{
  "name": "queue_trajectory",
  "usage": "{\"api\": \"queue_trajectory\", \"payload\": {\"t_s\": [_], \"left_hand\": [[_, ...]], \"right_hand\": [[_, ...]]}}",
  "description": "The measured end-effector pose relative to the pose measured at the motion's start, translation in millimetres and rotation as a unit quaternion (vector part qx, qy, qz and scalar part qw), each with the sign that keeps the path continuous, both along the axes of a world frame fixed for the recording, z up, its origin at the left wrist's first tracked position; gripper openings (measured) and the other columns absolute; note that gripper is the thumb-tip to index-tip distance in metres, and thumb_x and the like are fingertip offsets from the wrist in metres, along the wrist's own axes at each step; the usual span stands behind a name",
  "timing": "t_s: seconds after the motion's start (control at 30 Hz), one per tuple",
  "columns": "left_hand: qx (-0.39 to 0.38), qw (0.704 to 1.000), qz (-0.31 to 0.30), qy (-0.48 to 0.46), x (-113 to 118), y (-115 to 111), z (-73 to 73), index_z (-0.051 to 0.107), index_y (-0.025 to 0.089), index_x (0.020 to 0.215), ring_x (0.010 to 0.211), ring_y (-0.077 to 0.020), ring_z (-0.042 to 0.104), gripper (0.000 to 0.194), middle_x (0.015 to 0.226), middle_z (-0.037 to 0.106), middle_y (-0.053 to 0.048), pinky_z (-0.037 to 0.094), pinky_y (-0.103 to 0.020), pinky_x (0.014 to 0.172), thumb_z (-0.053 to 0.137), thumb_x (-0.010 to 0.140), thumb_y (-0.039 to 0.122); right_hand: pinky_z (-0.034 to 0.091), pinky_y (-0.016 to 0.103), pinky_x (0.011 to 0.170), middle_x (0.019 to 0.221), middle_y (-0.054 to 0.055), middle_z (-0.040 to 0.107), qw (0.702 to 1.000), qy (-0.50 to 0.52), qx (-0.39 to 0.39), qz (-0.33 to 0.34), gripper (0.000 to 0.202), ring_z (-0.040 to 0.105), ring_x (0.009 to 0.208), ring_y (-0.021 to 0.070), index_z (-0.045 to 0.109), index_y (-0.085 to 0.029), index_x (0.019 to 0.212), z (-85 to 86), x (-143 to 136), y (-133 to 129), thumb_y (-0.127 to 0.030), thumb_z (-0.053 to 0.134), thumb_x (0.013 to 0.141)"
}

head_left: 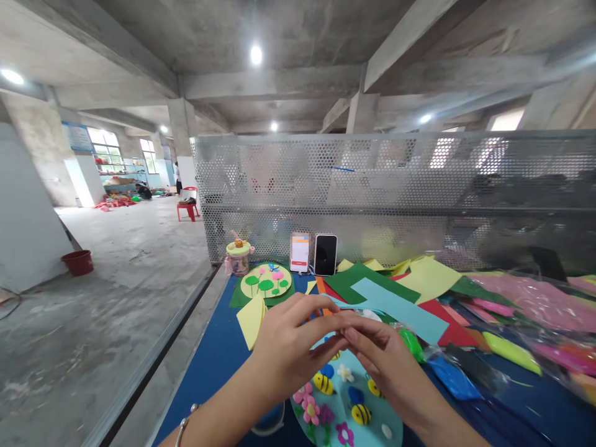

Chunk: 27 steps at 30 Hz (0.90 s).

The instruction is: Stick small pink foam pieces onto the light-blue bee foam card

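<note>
Above a light blue board (342, 388), my left hand (300, 329) and my right hand (379, 347) meet at the fingertips. Both are closed in a pinch, and whatever lies between the fingers is hidden. On the board sit clay bees, one a yellow and black bee (361, 414) with blue wings, beside pink flowers (310, 410), a purple flower (345, 433) and a white flower (345, 372). My hands cover the board's upper part.
A finished-looking yellow disc (254, 288) with green leaves lies at the back left, near a lidded jar (239, 257). Two phones (299, 253) (325, 254) lean on the perforated metal panel (372, 192). Coloured sheets (433, 279) and bagged clay (454, 375) fill the right side.
</note>
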State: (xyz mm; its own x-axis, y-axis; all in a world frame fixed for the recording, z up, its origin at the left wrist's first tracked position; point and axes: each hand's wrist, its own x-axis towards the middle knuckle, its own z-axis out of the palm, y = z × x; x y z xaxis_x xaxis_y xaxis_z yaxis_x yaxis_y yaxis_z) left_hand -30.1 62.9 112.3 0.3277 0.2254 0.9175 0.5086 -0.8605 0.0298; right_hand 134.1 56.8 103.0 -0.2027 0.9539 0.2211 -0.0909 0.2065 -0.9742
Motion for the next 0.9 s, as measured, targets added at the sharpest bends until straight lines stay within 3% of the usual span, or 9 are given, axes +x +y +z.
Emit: {"api": "queue_trajectory", "payload": {"t_s": [0.13, 0.27, 0.5, 0.6, 0.77, 0.9], "left_hand": [[0.009, 1.000, 0.006, -0.008, 0.2, 0.7, -0.6, 0.064, 0.021, 0.096, 0.070, -0.0091, 0.057, 0.013, 0.093, 0.065, -0.001, 0.049, -0.023, 0.062, 0.061, 0.084, 0.018], [0.019, 1.000, 0.000, -0.014, 0.1, 1.3, -0.9, 0.063, 0.019, 0.090, 0.068, -0.0094, 0.057, 0.009, 0.090, 0.066, -0.001, 0.049, -0.023, 0.060, 0.060, 0.083, 0.014], [-0.012, 1.000, -0.002, 0.012, -1.3, 4.6, -3.4, 0.063, 0.022, 0.099, 0.078, -0.0113, 0.063, 0.015, 0.095, 0.065, -0.002, 0.053, -0.024, 0.066, 0.060, 0.085, 0.021], [-0.017, 1.000, -0.014, 0.014, -2.8, 5.3, -4.0, 0.065, 0.020, 0.092, 0.076, -0.0112, 0.063, 0.009, 0.092, 0.066, -0.002, 0.054, -0.024, 0.066, 0.059, 0.086, 0.021], [-0.107, 0.993, -0.034, 0.025, -13.9, 10.2, -1.4, 0.067, 0.018, 0.087, 0.080, -0.0131, 0.063, 0.009, 0.087, 0.067, -0.003, 0.053, -0.027, 0.071, 0.061, 0.084, 0.023], [-0.223, 0.973, -0.002, 0.056, -20.1, 18.4, -5.9, 0.069, 0.020, 0.083, 0.078, -0.0146, 0.063, 0.009, 0.086, 0.068, -0.002, 0.051, -0.027, 0.067, 0.064, 0.081, 0.027]], "right_hand": [[0.048, 0.028, 0.063, 0.076, 0.003, 0.063, 0.999, -0.022, 0.025, -0.011, 0.022, 0.057, 0.071, 0.0171, 0.076, -0.028, 0.081, -1.9, 2.1, 0.2, -0.047, 0.072, 0.070], [0.050, 0.030, 0.068, 0.083, 0.004, 0.067, 1.000, 0.004, 0.021, 0.003, 0.023, 0.060, 0.077, 0.0190, 0.075, -0.027, 0.078, -3.1, 1.9, 2.2, -0.044, 0.077, 0.064], [0.050, 0.032, 0.066, 0.087, 0.007, 0.070, 0.998, -0.050, 0.027, -0.039, 0.025, 0.061, 0.078, 0.0212, 0.074, -0.024, 0.079, -1.0, 3.7, 3.7, -0.046, 0.074, 0.067], [0.051, 0.032, 0.065, 0.084, 0.006, 0.069, 0.997, -0.045, 0.049, -0.038, 0.023, 0.061, 0.078, 0.0210, 0.073, -0.024, 0.073, -1.8, 2.0, 3.1, -0.045, 0.074, 0.066], [0.051, 0.033, 0.070, 0.090, 0.005, 0.069, 0.995, -0.084, 0.040, -0.023, 0.024, 0.061, 0.079, 0.0199, 0.074, -0.025, 0.087, -4.3, 12.7, -0.2, -0.042, 0.072, 0.070], [0.049, 0.032, 0.066, 0.079, 0.004, 0.066, 0.978, -0.093, 0.111, -0.151, 0.016, 0.060, 0.072, 0.0173, 0.072, -0.027, 0.083, 10.7, 37.8, -11.7, -0.040, 0.065, 0.078]]}}
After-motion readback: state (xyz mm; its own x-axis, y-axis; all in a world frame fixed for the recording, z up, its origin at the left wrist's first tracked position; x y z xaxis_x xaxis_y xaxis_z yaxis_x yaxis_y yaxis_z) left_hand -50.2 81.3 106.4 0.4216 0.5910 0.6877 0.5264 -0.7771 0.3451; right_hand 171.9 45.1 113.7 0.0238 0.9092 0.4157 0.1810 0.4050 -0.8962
